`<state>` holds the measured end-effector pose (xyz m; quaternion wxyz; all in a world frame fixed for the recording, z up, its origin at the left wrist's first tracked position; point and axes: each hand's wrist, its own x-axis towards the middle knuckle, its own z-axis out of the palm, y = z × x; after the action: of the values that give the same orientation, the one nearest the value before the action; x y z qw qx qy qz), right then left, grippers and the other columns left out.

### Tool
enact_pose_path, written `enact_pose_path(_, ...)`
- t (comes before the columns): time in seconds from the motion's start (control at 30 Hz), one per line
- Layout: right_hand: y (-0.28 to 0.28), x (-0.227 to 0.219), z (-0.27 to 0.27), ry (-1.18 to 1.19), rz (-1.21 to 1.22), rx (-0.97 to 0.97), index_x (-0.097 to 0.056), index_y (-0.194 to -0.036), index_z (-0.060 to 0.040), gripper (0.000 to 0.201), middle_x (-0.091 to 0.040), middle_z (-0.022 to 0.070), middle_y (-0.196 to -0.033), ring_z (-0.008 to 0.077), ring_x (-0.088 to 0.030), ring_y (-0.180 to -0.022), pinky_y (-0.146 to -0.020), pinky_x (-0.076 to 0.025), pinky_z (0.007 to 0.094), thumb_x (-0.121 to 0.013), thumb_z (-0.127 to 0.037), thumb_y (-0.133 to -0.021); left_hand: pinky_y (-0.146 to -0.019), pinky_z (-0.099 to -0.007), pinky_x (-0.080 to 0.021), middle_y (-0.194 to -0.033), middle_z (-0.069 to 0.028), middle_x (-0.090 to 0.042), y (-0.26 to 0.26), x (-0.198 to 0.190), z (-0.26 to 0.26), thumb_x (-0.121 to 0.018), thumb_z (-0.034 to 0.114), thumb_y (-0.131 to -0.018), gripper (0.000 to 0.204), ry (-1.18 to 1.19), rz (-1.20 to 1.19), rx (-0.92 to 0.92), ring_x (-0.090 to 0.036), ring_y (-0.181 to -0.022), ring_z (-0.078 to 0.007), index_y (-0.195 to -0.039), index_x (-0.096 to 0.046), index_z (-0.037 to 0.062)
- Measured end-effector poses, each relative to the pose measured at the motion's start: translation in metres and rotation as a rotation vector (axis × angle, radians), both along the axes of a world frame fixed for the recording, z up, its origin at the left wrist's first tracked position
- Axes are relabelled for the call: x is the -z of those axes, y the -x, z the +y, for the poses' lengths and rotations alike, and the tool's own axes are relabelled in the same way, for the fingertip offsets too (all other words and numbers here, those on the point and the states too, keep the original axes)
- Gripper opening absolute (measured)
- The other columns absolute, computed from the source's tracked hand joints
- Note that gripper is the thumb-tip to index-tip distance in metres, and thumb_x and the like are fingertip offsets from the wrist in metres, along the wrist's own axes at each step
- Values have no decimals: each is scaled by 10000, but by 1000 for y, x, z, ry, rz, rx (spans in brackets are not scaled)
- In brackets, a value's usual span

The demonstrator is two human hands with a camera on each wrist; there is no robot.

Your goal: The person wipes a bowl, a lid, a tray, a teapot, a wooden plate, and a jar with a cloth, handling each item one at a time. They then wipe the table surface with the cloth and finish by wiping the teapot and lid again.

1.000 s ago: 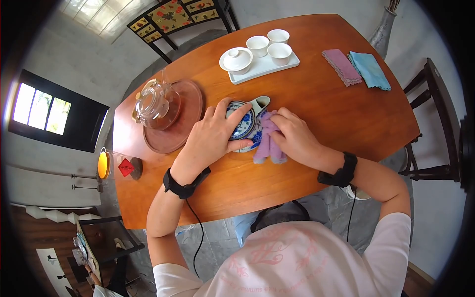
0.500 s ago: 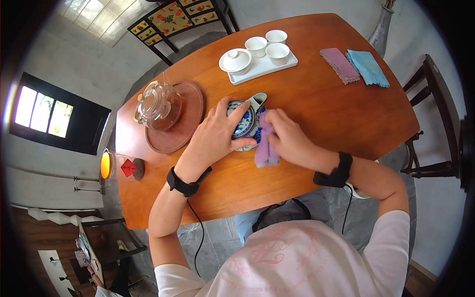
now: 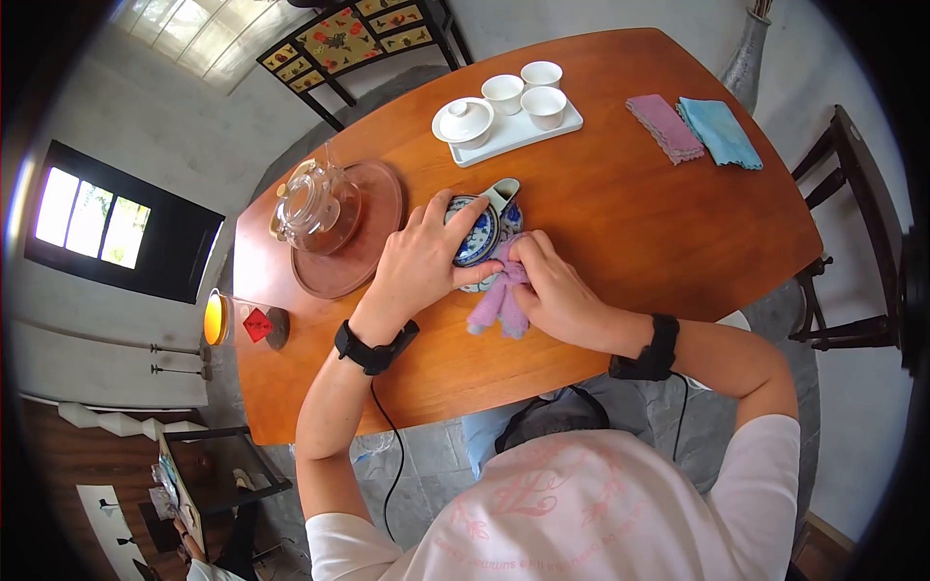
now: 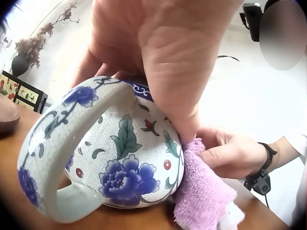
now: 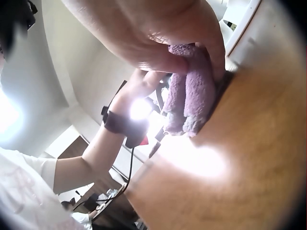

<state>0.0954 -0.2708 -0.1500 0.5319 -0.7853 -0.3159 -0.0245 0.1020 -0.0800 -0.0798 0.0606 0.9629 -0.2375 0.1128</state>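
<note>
A white teapot [image 4: 127,167] painted with blue flowers and green leaves stands on the wooden table. My left hand [image 3: 417,254] grips it from above, thumb and fingers spread round the top beside the blue-patterned lid [image 3: 479,237]. Its spout [image 3: 503,192] points away from me, and in the left wrist view the big handle [image 4: 53,139] faces the camera. Between the fingers and thumb of my right hand [image 3: 557,290] a fuzzy purple cloth [image 4: 201,191] is pinched against the teapot's right side. The cloth's loose ends [image 5: 192,115] hang down below my fingers.
Left of the teapot, a glass teapot [image 3: 315,208] stands on a round brown tray [image 3: 387,194]. Beyond are a white tray [image 3: 518,140] with several white cups and a lidded bowl [image 3: 463,123]. Folded pink [image 3: 664,126] and blue cloths [image 3: 719,134] lie far right.
My right hand has drawn the purple cloth along the teapot's side, toward me and a little left, bringing it near my left thumb. My left hand keeps its grip on the teapot.
</note>
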Motion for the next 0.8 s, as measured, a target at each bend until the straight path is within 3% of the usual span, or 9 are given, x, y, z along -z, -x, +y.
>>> enact_pose_path(0.13, -24, 8, 0, -133, 28, 78, -427, -1017, -13, 237, -452, 220, -1002, 425, -503, -922, -793, -431, 432, -521, -5, -799, -719, -401, -512, -1113, -151, -557, -3, -1, -4, -693, 463, -728, 622, 36, -33, -47, -601, -896, -340, -1208, -521, 108)
enact_pose_path(0.2, -33, 11, 1, -189, 49, 102, -438, -1037, -12, 228, -462, 216, -1027, 405, -510, -922, -806, -432, 415, -509, -7, -821, -642, -396, -529, -1021, -158, -588, -6, -3, -2, -675, 482, -733, 585, 165, -50, -7, -626, -822, -334, -1167, -551, 108)
enact_pose_path(0.27, -37, 12, 3, -202, 206, 211, -440, -1075, -2, 239, -465, 216, -1050, 392, -504, -957, -838, -423, 404, -480, -4, -840, -677, -391, -519, -1018, -142, -602, -3, -7, -8, -681, 444, -738, 567, 198, -11, -49, -622, -849, -318, -1160, -553, 87)
enact_pose_path(0.4, 8, 2, 8, -127, -157, 238, -342, -1300, 32, 432, -383, 238, -1246, 413, -443, -1115, -970, -358, 370, -444, -49, -888, -710, -387, -509, -1011, -126, -623, 0, -19, -14, -689, 387, -742, 530, 196, 6, -148, -622, -862, -304, -1144, -561, 65)
enact_pose_path(0.53, -10, 6, 11, -203, -27, 204, -314, -1347, 20, 457, -390, 204, -1315, 341, -438, -1185, -1001, -341, 342, -442, -138, -938, -709, -384, -509, -1021, -124, -622, 3, -30, -19, -700, 377, -730, 530, 163, -20, -150, -622, -859, -300, -1133, -566, 60)
enact_pose_path(0.6, -37, 3, 13, -913, 618, -186, -322, -1366, -2, 475, -430, 154, -1321, 241, -446, -1209, -992, -356, 319, -418, -255, -976, -725, -382, -510, -1045, -141, -613, 7, -39, -22, -705, 372, -719, 546, 183, 5, -118, -622, -874, -306, -1146, -567, 60)
enact_pose_path(0.67, -54, -2, 10, -991, 766, -244, -385, -1342, -35, 486, -518, 115, -1246, 187, -519, -1141, -954, -415, 303, -390, -358, -980, -678, -384, -517, -1027, -155, -605, 9, -42, -24, -710, 409, -708, 564, 190, -78, -36, -628, -837, -313, -1147, -569, 85)
enact_pose_path(0.73, -64, -10, 3, -907, 1194, -398, -326, -1373, -36, 505, -491, 107, -1302, 214, -532, -1145, -990, -433, 339, -245, -368, -1000, -631, -386, -524, -1008, -169, -597, 15, -51, -29, -714, 447, -696, 581, 199, -160, 43, -633, -800, -320, -1148, -572, 109)
enact_pose_path(0.8, -62, -12, 11, -976, 1193, -477, -409, -1309, -65, 518, -544, 104, -1233, 219, -580, -1074, -925, -496, 355, -226, -430, -990, -772, -385, -506, -1082, -155, -590, 23, -66, -36, -728, 383, -663, 601, 178, -88, 39, -609, -927, -323, -1151, -574, 68)
